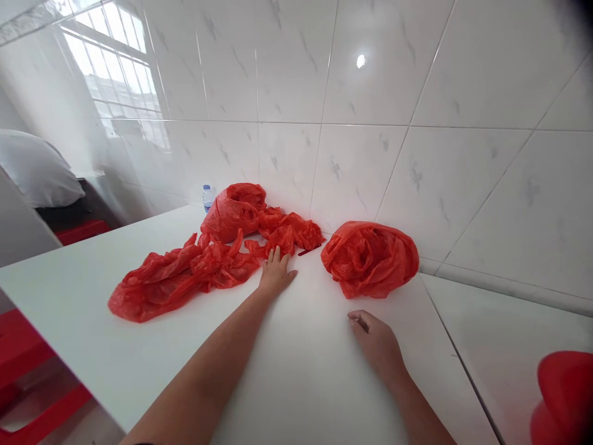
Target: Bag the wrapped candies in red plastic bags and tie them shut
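Your left hand [277, 275] lies open, fingertips at the spread red bag [180, 278], perhaps steadying it; your right hand [375, 343] rests empty, loosely curled, near the bunched bag [369, 259].

1. bags [369, 259]: thin red plastic film, crinkled, glossy, a little see-through.
2. tiles [352, 80]: glazed ceramic, smooth and glossy, white with grey veining, throwing back a bright highlight.
3. table [306, 371]: white, smooth, with a soft satin sheen; the material cannot be told.
4. bottle [208, 198]: clear, shiny plastic.
5. pillow [37, 170]: soft white cloth, matt.
6. stool [23, 346]: red plastic, smooth, with a slight shine.
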